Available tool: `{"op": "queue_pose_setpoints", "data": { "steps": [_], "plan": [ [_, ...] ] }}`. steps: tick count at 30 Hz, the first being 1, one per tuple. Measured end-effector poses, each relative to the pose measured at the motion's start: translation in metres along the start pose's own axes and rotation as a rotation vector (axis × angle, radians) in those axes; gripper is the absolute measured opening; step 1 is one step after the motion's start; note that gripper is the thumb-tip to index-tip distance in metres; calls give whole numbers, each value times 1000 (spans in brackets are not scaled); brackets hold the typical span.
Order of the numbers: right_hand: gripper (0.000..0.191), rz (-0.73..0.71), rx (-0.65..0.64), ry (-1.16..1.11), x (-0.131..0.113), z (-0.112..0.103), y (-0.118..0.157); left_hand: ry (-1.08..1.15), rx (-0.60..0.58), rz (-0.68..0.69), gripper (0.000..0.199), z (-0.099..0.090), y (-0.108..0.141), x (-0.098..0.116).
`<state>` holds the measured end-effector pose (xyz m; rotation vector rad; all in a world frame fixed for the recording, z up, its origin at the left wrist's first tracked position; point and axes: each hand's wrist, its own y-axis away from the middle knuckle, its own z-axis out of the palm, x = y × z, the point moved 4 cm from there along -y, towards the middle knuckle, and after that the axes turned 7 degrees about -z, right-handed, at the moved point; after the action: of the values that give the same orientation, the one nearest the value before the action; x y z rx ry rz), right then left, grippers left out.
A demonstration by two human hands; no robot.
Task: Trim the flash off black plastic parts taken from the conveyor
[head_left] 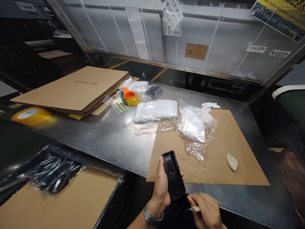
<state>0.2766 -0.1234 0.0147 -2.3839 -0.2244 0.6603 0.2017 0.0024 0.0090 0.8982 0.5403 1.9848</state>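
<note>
A black hollow rectangular part (173,175) with a small hole in its floor is held up in my left hand (161,184), open side toward the camera. The fingers wrap round it from behind, and a metal watch is on that wrist. Just right of the part's lower end, my right hand (206,208) pinches a small pale tool (195,209) with a thin dark tip. The tip is apart from the black part. Under and beyond the hands lies a cardboard sheet (240,159), with a beige wedge-shaped pad (232,162) on its right side.
Clear plastic bags (196,122) and a silvery packet (156,110) lie mid-table. Further left are a tape dispenser (130,96), round stickers (120,105), stacked cardboard (78,87) and a yellow tape roll (30,115). A lined box (64,200) stands lower left.
</note>
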Motion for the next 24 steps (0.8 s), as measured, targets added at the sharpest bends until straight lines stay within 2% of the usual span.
{"op": "queue_pose_setpoints", "data": {
  "steps": [2, 6, 8, 10, 14, 16, 19, 24],
  "plan": [
    [12, 202, -30, -163, 6, -1, 2, 12, -11, -32, 53, -1, -1, 0],
    [35, 714, -73, -399, 14, 0, 3, 20, -20, -49, 53, -1, 0, -2],
    [42, 949, -131, -574, 13, 5, 3, 27, -29, -14, 54, 1, 3, -3],
    [46, 1088, -190, -724, 10, 12, 2, 15, -36, 59, 54, 3, 7, -3],
    [47, 1139, -225, -900, 10, 22, -2, -34, -27, 237, 56, 6, 17, -2],
    [46, 1154, -219, -981, 11, 26, -1, -20, -14, 277, 58, 5, 20, -2],
    [44, 1171, -179, -1030, 12, 30, 1, 20, -14, 260, 59, 3, 21, -2],
    [40, 1165, -73, -932, 13, 25, 5, 68, -20, 215, 58, 4, 17, -2]
  ]
}}
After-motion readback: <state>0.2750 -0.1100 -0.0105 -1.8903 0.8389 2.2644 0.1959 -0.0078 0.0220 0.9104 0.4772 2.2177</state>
